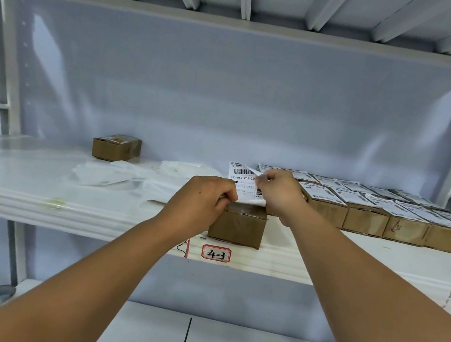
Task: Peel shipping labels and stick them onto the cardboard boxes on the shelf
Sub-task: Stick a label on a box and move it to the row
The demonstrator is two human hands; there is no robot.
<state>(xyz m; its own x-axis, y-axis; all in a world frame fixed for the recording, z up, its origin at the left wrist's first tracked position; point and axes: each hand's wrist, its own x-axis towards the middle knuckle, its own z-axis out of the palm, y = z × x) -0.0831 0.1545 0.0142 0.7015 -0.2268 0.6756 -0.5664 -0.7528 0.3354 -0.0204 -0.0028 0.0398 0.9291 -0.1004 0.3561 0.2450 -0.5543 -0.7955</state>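
At frame centre the left hand (202, 195) pinches the lower edge of the label (241, 183) atop the box (239, 226); the right hand (278, 192) pinches its upper corner; peeling slowly and keeping it taut should avoid creases.

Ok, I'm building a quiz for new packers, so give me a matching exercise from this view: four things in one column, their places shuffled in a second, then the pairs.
Things:
1. shipping label
2. lone cardboard box
3. row of labelled boxes
4. "4-3" tag

Places:
A. front edge of the shelf
B. back left of the shelf
C. pinched by the left hand and the right hand
D. right side of the shelf

Pairs: 1-C, 2-B, 3-D, 4-A.
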